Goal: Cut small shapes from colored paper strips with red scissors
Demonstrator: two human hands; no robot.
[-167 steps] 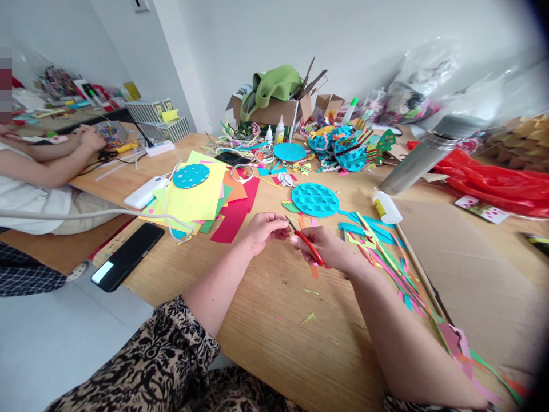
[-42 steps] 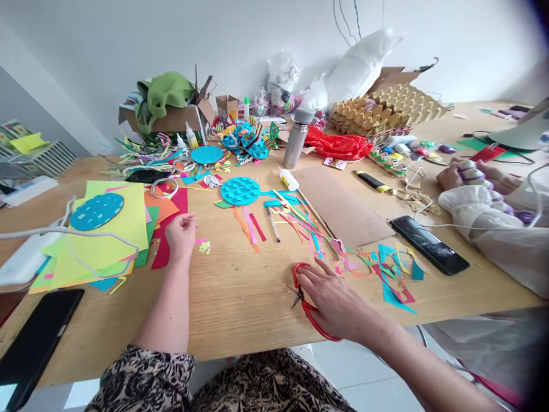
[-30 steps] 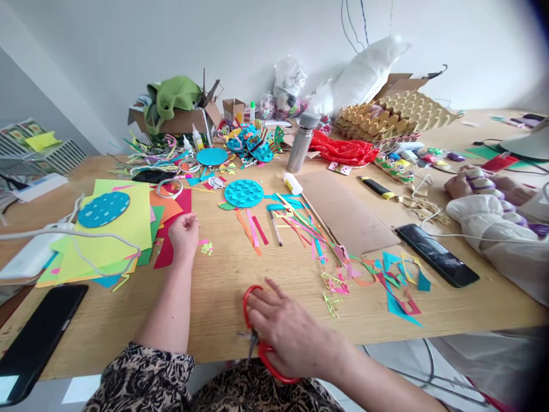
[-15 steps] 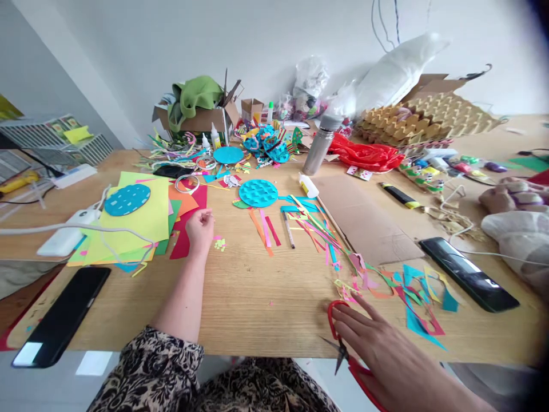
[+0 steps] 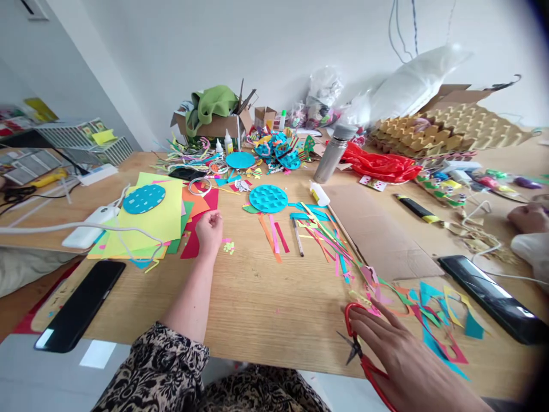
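Note:
My left hand rests closed beside the red paper; whatever its fingers may hold is too small to make out. Just right of it lie tiny pale green paper bits. My right hand is at the lower right with its fingers stretched, over the red-handled scissors, whose blades are parted near the table's front edge. Its fingertips are beside coloured paper scraps. A round blue piece with raised bumps lies in the middle, with orange, pink and red strips below it.
Yellow paper with a blue oval lies left, near a black phone. A metal bottle, a glue bottle and cardboard stand or lie right of centre. Another phone and a person's hand are at right.
The whole view has shifted, so the table things appear farther right. My left hand stays closed by the red paper, and my right hand stays at the scissors. The other person's hand has moved partly out of view.

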